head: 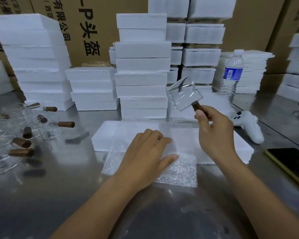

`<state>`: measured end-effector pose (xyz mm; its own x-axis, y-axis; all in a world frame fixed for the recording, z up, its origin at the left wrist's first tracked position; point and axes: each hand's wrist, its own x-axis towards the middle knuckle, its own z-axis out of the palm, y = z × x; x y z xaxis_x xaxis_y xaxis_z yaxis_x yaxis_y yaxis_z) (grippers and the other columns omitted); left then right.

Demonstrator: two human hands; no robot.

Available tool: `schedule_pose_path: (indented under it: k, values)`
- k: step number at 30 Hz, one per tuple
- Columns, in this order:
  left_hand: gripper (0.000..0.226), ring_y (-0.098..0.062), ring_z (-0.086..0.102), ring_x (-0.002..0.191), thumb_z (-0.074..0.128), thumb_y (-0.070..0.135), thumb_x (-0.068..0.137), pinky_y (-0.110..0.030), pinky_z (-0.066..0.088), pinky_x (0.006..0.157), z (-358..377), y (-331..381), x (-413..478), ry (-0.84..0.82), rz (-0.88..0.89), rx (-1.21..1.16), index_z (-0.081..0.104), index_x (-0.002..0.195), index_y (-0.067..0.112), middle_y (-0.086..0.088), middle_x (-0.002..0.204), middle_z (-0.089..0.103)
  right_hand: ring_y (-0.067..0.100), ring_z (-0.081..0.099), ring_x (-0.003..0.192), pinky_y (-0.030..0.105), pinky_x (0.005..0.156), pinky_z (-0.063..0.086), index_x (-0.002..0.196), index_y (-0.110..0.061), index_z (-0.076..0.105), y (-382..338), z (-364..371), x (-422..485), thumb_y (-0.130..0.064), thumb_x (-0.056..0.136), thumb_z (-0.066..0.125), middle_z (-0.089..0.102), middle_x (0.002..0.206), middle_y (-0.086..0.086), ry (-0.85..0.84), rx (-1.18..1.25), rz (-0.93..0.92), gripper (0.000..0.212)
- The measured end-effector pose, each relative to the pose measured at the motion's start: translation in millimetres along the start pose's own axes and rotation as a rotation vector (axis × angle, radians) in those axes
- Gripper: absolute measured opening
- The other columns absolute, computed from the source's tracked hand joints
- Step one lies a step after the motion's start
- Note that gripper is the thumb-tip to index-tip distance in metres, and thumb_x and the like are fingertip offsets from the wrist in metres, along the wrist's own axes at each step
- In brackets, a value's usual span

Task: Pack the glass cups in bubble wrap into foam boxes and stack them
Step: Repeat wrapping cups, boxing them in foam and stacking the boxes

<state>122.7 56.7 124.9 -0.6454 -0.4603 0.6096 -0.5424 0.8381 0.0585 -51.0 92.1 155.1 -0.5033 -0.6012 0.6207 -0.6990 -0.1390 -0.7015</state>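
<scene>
The right hand [214, 133] pinched the glass cup [184, 97] by its brown handle [198, 106], in the air above the foam box's [110, 135] far right side. The left hand [145, 152] lay flat, fingers straight and close together, on the bubble wrap [179, 171] over the box's near edge.

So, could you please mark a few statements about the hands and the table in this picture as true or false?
1. The right hand holds a glass cup by its brown handle, above the table. True.
2. The left hand grips a second cup. False: it rests flat on the bubble wrap.
3. Spare cups with brown handles lie at the left of the table. True.
4. The water bottle lies on its side. False: it stands upright, at the right.
5. The held glass cup is already wrapped. False: it is bare glass.
</scene>
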Motion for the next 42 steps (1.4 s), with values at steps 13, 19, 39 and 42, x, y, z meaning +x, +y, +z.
schedule_pose_path:
  k: [13, 19, 39, 42]
  values:
    - [0.013, -0.018, 0.050, 0.074, 0.068, 0.028, 0.087, -0.025, 0.027, 0.069, 0.3, -15.4, 0.2, 0.059, -0.163, -0.032, 0.070, 0.096, 0.019, 0.006, 0.074, 0.054, 0.017, 0.051, 0.075, 0.009, 0.062, 0.033, 0.099, -0.014, 0.064, -0.3, 4.3, -3.8, -0.020, 0.097, 0.047, 0.064, 0.083, 0.001, -0.034, -0.031, -0.033, 0.018]
    - [0.023, -0.002, 0.050, 0.062, 0.077, 0.025, 0.077, -0.011, 0.038, 0.059, -2.2, -26.9, -0.5, 0.239, -0.503, -0.495, 0.058, 0.065, 0.031, 0.012, 0.059, 0.054, 0.018, 0.053, 0.077, 0.006, 0.061, 0.033, 0.098, -0.015, 0.063, -1.0, 2.8, -3.1, -0.020, 0.097, 0.047, 0.066, 0.086, 0.005, -0.047, 0.010, -0.015, 0.017]
    - [0.024, 0.003, 0.052, 0.077, 0.064, 0.023, 0.089, -0.014, 0.035, 0.073, -9.4, -42.9, -4.7, 0.015, -0.514, -0.335, 0.057, 0.071, 0.038, 0.015, 0.079, 0.056, 0.016, 0.054, 0.081, 0.005, 0.060, 0.033, 0.102, -0.017, 0.064, -1.7, 2.9, -4.7, -0.022, 0.097, 0.047, 0.066, 0.087, 0.001, -0.116, 0.017, -0.020, 0.019]
    - [0.020, 0.000, 0.052, 0.072, 0.069, 0.025, 0.084, -0.028, 0.040, 0.079, -9.5, -43.2, -7.1, -0.025, -0.520, -0.318, 0.058, 0.073, 0.038, 0.012, 0.070, 0.056, 0.016, 0.055, 0.082, 0.006, 0.061, 0.033, 0.103, -0.018, 0.064, -1.0, 3.3, -4.9, -0.022, 0.097, 0.046, 0.066, 0.088, 0.002, -0.132, 0.019, -0.011, 0.019]
